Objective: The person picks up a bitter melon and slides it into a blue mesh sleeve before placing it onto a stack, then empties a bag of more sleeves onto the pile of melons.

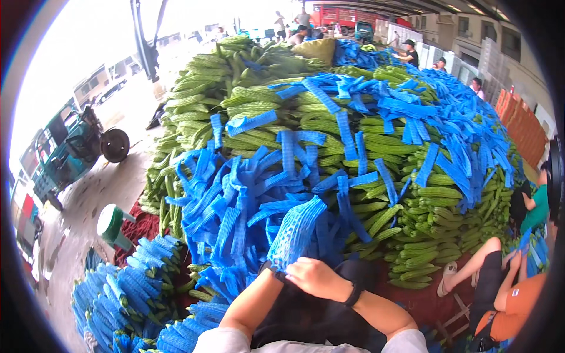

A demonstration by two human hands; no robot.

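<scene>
My left hand (278, 253) is mostly hidden inside and behind a blue mesh net sleeve (298, 229), which spreads upward from it over my lap. My right hand (313, 276), with a black band at its wrist, has its fingers closed on the sleeve's lower edge. Just beyond lies a heap of loose blue net sleeves (238, 203). Behind and to the right of these rises a large pile of green bitter gourds (309, 119), with more sleeves scattered on top.
Net-wrapped gourds (128, 291) are stacked at my lower left, near a green-and-white stool (110, 223). A person in orange (521, 300) sits at the right; others stand around the pile's far side. A teal three-wheeled vehicle (75, 145) is parked at the left.
</scene>
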